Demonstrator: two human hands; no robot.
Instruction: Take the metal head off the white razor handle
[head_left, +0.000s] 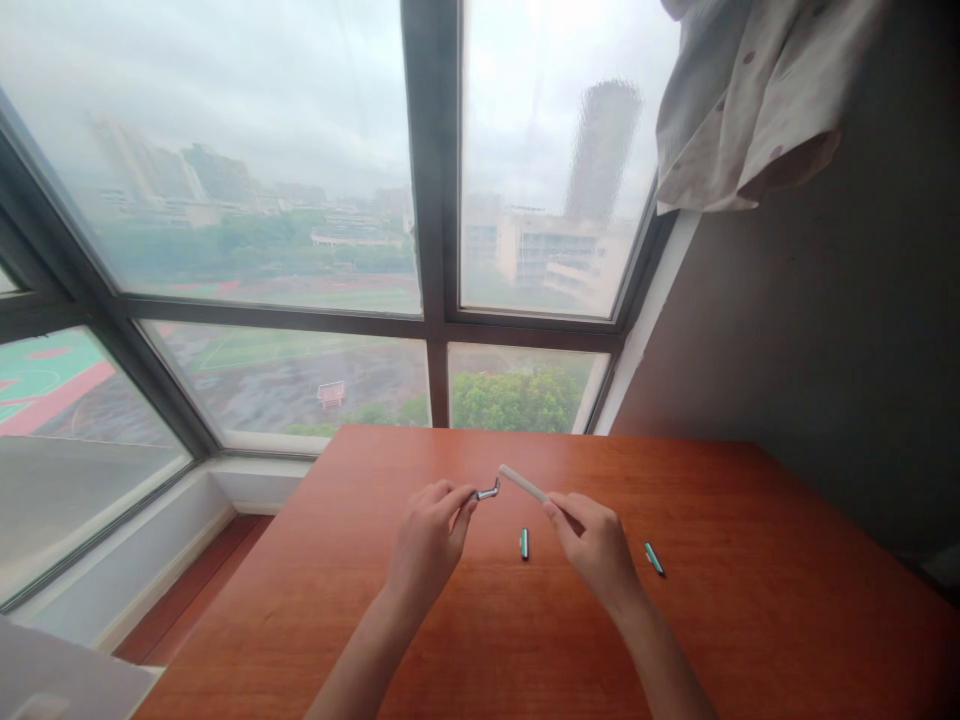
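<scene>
My left hand (pixel 435 530) pinches a small shiny metal piece with a bent tip (pixel 487 492), like the neck of a razor handle; the rest of it is hidden in my fingers. In my right hand (pixel 589 540) is a slim pale stick (pixel 523 483), slanting up and left. Its far end is close to the metal tip; whether they touch I cannot tell. Below, between my hands, a green and black razor cartridge (pixel 525 544) lies on the table. Another razor cartridge (pixel 654 559) lies right of my right wrist.
The reddish-brown wooden table (pixel 300 600) spreads under both hands, its far edge near the windows. A dark window frame (pixel 435 200) stands beyond it. Spotted pale cloth (pixel 757 110) hangs at the upper right, beside a grey wall (pixel 810 330).
</scene>
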